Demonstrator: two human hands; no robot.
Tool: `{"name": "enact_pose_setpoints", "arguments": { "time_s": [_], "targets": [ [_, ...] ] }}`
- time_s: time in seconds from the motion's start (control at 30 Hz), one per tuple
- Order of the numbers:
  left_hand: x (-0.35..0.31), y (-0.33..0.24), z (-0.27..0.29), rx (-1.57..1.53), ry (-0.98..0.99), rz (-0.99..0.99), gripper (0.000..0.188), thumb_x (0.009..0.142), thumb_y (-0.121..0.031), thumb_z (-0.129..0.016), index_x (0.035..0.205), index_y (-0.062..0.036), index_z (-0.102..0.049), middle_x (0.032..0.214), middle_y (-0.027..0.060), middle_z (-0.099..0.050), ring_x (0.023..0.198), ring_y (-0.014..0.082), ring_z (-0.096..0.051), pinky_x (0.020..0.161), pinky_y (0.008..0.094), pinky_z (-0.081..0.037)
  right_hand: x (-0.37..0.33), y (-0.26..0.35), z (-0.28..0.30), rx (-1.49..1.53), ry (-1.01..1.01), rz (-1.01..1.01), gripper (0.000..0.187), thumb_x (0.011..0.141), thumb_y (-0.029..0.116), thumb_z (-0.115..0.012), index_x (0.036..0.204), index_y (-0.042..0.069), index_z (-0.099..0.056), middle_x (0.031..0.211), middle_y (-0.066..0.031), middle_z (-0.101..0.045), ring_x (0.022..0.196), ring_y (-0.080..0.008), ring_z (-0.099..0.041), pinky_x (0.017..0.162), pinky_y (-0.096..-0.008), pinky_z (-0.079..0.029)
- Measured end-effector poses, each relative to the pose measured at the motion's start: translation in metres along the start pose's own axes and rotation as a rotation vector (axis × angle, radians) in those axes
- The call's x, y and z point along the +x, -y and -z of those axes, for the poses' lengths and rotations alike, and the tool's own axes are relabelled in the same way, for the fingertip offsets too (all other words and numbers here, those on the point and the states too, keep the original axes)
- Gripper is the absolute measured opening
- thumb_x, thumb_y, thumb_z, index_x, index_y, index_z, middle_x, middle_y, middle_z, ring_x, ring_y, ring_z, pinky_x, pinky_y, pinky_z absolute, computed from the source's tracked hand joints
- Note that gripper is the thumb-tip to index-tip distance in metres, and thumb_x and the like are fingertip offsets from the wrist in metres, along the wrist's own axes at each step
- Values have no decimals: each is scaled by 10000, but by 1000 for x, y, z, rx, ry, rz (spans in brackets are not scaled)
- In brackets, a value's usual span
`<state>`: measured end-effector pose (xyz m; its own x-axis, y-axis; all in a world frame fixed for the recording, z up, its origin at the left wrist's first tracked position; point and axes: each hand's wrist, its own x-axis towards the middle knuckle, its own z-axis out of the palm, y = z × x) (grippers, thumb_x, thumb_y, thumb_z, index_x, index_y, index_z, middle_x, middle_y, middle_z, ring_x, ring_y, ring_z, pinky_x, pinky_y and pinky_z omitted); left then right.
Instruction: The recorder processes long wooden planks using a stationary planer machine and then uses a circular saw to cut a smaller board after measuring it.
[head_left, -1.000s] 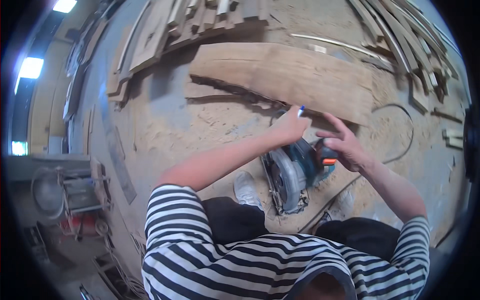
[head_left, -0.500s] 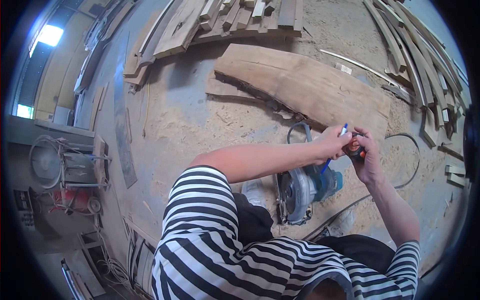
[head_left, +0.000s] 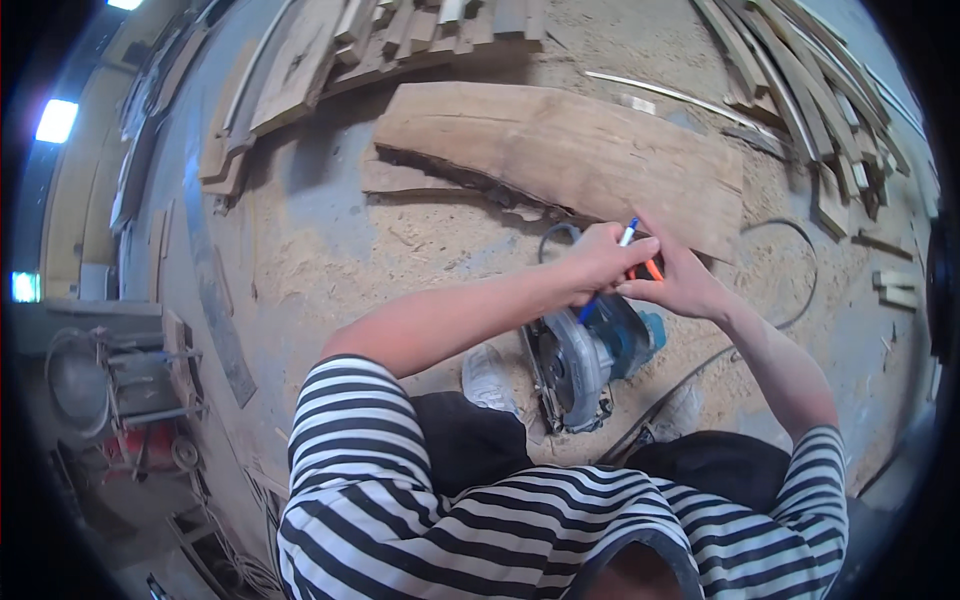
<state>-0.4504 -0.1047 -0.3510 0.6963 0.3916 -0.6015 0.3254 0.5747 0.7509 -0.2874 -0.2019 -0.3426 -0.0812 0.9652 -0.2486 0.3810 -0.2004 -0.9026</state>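
Both my hands are together above the near edge of a thick wooden slab (head_left: 590, 140). My left hand (head_left: 600, 260) is closed around a blue and white pen (head_left: 628, 232), whose blue lower end sticks out beneath the fingers. My right hand (head_left: 690, 282) is wrapped about a small orange and black tape measure (head_left: 654, 270), mostly hidden by the fingers; the left fingers touch it too. Just below the hands a circular saw (head_left: 585, 365) with a teal body rests on the floor between my feet.
Sawdust covers the floor (head_left: 320, 265). Boards (head_left: 300, 70) are stacked at the far left, more timber (head_left: 800, 90) at the far right. The saw's black cable (head_left: 812, 270) loops on the right. A wheeled machine (head_left: 135, 385) stands at the left.
The view has shifted, so the slab and saw sit further left. My right hand has turned and closed in over the tape measure, hiding more of it. The pen stays in my left hand.
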Motion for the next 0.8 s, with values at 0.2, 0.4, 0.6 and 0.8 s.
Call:
{"name": "enact_pose_setpoints", "arguments": {
  "time_s": [0.2,0.4,0.6,0.8],
  "targets": [
    [21,-12,78,392,-165,-292,197,923,-272,-679,898,-95,-595,656,-32,-518,521,69,-446,464,245,-353,-2,-33,16,235,142,-301,497,784,308,-823,1127,41,-582,851,-25,-604,739,-96,-565,644,-258,-456],
    [-7,-55,277,-236,-611,-366,221,991,-201,-608,812,-122,-504,660,-18,-442,504,58,-405,387,215,-279,-41,-110,68,189,245,-590,215,919,286,-678,857,84,-634,727,6,-603,660,-72,-556,592,-254,-443],
    [-48,-26,372,-316,-952,-378,340,991,-314,-613,819,-37,-518,636,16,-470,457,89,-403,362,242,-297,-60,-129,89,-110,131,-518,241,911,225,-691,763,38,-722,641,-8,-647,554,-84,-540,536,-278,-447],
    [-29,-11,360,-301,-1188,-371,330,978,-300,-584,852,3,-552,624,73,-535,432,121,-437,364,270,-323,2,-107,81,-231,-31,-418,291,871,231,-651,730,-21,-686,618,-56,-624,591,-122,-573,564,-300,-458]
  ]
}}
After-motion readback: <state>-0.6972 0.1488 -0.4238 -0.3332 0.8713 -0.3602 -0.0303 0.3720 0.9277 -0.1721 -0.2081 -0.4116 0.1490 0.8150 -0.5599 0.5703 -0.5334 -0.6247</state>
